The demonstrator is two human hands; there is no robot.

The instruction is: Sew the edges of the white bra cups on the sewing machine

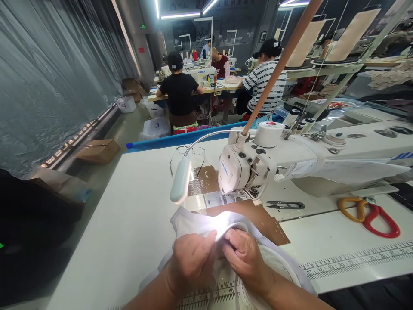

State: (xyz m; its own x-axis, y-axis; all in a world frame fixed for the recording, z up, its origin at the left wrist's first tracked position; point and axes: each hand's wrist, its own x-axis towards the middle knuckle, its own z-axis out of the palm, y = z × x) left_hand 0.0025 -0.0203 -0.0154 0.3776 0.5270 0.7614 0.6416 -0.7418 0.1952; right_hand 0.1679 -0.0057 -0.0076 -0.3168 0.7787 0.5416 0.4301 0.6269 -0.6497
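Spanning both hands (243, 254), white fabric (193, 223), pinched

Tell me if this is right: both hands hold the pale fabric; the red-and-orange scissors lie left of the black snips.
Wrong side: in the head view, the scissors lie right of the black snips. The left hand and right hand do hold the pale fabric.

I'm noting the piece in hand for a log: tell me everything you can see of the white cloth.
The white cloth looks thin and soft, with pale lilac-grey edging and a textured, perhaps lacy, area at right. The left hand and right hand pinch its raised, folded edge, where glare hides detail. It is rumpled over the table, before the sewing machine, partly over a brown sheet and printed ruler.
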